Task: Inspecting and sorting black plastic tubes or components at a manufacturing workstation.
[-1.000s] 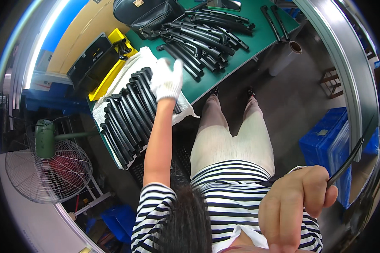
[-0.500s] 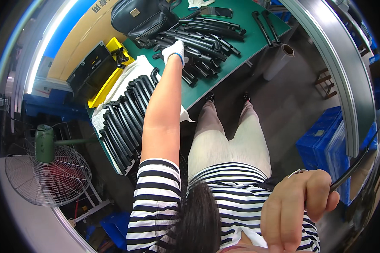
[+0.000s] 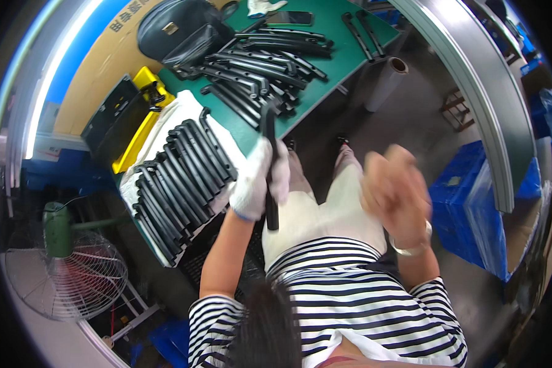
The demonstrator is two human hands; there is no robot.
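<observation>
My left hand [image 3: 251, 184], in a white glove, is closed round a black tube [image 3: 272, 214] with a bent end, held nearly upright above my lap. To the right, my bare right hand [image 3: 398, 195] is raised with a bracelet at its wrist; motion blurs its fingers, and I cannot make out anything in them. Left of the gloved hand, several similar black tubes [image 3: 181, 162] lie side by side in a row on a white cloth [image 3: 227, 140]. A loose pile of black tubes [image 3: 267, 64] rests farther off on the green table [image 3: 343, 70].
Behind the pile are a black bag [image 3: 184, 37], a phone [image 3: 291, 19] and a white glove [image 3: 264, 7]. A yellow bin [image 3: 132, 142] borders the cloth. A caged fan [image 3: 67, 270] stands at left, blue crates [image 3: 463, 202] and a metal post [image 3: 472, 92] at right.
My left hand has come back from the pile toward my lap with a black tube in it. My right hand has moved up and forward from beside my chest.
</observation>
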